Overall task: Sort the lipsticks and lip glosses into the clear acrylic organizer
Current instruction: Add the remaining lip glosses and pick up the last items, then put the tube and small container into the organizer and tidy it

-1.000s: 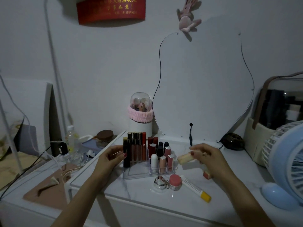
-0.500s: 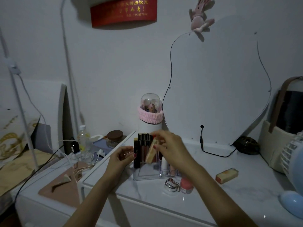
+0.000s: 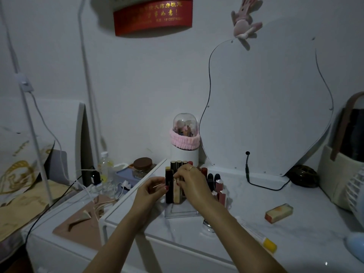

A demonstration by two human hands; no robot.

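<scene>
The clear acrylic organizer (image 3: 182,212) stands on the white marble-look table, holding several upright lipsticks and lip glosses (image 3: 218,186). My right hand (image 3: 192,183) pinches the top of a beige lipstick (image 3: 176,194) that stands upright in a front-left slot beside a dark tube (image 3: 168,186). My left hand (image 3: 152,191) rests against the organizer's left side, fingers curled near the dark tube; whether it grips anything is unclear. A second beige lipstick (image 3: 278,212) lies flat on the table to the right.
A yellow-capped white tube (image 3: 262,238) lies near the front edge. A domed brush holder with a pink band (image 3: 185,138), a wavy mirror (image 3: 266,99) with cable, a fan (image 3: 356,196) and a basket sit behind and right. Cables clutter the left shelf.
My right hand carried the beige lipstick from the right of the table over to the organizer and stood it upright in the front-left slot. The left hand stayed at the organizer's side.
</scene>
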